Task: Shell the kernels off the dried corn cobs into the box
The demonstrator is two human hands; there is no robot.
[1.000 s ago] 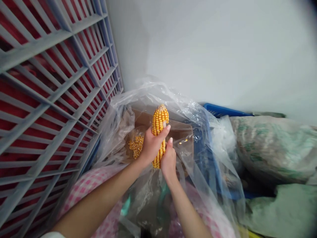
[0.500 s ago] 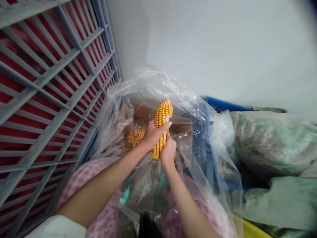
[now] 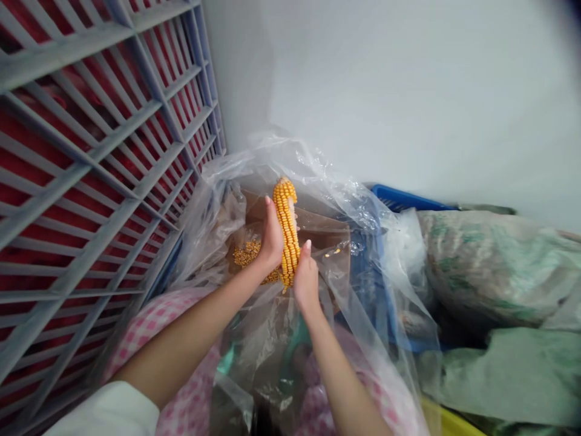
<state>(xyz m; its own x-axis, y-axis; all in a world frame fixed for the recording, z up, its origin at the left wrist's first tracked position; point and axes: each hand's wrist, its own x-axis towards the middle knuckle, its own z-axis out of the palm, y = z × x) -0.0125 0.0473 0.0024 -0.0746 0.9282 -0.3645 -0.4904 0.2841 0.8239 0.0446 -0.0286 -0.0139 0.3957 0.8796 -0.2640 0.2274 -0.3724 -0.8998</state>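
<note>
An ear of corn with yellow kernels stands nearly upright between my hands, and a pale bare strip shows along its upper right side. My left hand wraps it from the left, thumb pointing up and fingertips just showing past the far side. Lower on the right, my right hand is closed against the cob, its thumb up and its other fingers mostly hidden. Below lies a pile of loose corn kernels inside a clear plastic bag. A few kernels sit apart to the right.
A grey slatted crate with red behind its bars rises at the left. The bag spreads over brown cardboard and a blue crate. Full sacks lie at the right, near a yellow edge. A pale wall stands behind.
The ear has shifted a little left and turned, so more of its bare strip shows. My left thumb has come off its front to the left side.
</note>
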